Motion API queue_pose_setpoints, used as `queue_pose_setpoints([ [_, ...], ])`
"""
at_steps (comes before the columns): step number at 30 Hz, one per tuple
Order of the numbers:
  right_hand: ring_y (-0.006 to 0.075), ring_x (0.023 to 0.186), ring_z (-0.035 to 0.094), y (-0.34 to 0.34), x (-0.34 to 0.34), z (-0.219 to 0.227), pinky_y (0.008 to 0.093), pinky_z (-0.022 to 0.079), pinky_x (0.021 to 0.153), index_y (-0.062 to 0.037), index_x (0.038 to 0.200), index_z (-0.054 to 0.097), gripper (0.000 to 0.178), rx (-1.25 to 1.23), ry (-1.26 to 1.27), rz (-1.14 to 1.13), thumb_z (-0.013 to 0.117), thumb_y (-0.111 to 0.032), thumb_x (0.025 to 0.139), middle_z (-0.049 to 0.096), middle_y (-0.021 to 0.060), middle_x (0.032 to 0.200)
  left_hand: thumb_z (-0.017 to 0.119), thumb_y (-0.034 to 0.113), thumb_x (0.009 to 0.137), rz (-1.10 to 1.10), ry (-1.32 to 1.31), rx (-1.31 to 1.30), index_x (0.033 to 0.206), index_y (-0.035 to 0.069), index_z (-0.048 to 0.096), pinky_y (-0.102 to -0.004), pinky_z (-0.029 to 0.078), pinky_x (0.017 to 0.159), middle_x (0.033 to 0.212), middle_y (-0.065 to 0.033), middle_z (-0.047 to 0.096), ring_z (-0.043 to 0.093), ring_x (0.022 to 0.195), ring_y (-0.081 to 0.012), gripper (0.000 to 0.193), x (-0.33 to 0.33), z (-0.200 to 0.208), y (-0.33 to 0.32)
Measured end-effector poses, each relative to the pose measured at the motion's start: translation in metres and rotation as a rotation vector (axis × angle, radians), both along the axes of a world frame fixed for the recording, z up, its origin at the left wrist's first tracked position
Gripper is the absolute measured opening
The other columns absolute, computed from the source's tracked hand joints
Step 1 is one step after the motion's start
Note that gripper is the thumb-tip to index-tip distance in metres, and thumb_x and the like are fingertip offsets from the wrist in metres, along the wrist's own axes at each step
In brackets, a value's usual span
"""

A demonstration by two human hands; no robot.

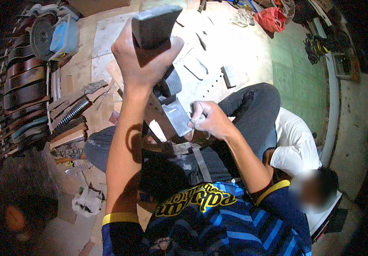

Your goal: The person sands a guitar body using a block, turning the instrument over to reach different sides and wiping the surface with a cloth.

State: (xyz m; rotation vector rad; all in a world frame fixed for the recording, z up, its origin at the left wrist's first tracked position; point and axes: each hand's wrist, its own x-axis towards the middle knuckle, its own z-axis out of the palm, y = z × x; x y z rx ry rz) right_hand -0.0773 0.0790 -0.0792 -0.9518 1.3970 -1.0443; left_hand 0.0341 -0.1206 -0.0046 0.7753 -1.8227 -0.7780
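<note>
Clamped tight, the left hand (143,64) wraps the top of a long brown wooden guitar neck (158,102), its grey headstock end poking up above the fist. Down below, the right hand (209,119) is closed around a small tool, too hidden to identify, pressed against the neck's pale grey heel block (177,117) over the lap. On the left, a row of dark brown guitar bodies (21,85) lines the floor, with loose fretted necks (71,115) beside them. A red cloth bag (271,18) lies well apart, up top.
</note>
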Motion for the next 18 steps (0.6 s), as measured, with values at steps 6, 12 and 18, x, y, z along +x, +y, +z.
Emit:
queue_pose_setpoints([
  [6, 0.0067, 0.064, 0.048, -0.013, 0.003, 0.002, 0.0241, 0.04, 0.06, -0.0068, 0.064, 0.05, 0.022, 0.079, -0.021, -0.024, 0.07, 0.002, 0.068, 0.051, -0.0019, 0.068, 0.084, 0.025, 0.064, 0.004, 0.048, 0.097, 0.091, 0.005, 0.068, -0.0296, 0.051, 0.061, 0.07, -0.0045, 0.065, 0.063, 0.061, -0.0149, 0.037, 0.004, 0.0, 0.0],
  [12, 0.0062, 0.064, 0.046, -0.019, 0.004, 0.007, 0.0234, 0.039, 0.06, -0.0067, 0.064, 0.047, 0.024, 0.023, 0.008, 0.006, 0.069, 0.0, 0.07, 0.048, -0.0026, 0.066, 0.084, 0.026, 0.062, 0.002, 0.08, 0.054, 0.088, 0.005, 0.068, -0.0297, 0.052, 0.064, 0.071, -0.0045, 0.066, 0.063, 0.062, -0.0145, 0.036, -0.001, 0.001, 0.003],
  [18, 0.0059, 0.066, 0.046, -0.011, 0.003, 0.002, 0.0232, 0.039, 0.06, -0.0084, 0.064, 0.045, 0.029, 0.059, -0.08, 0.053, 0.07, 0.002, 0.072, 0.048, -0.0031, 0.067, 0.083, 0.024, 0.063, 0.016, 0.06, 0.054, 0.086, 0.005, 0.068, -0.0287, 0.05, 0.06, 0.069, -0.0026, 0.064, 0.059, 0.059, -0.0133, 0.034, 0.002, -0.001, 0.0],
])
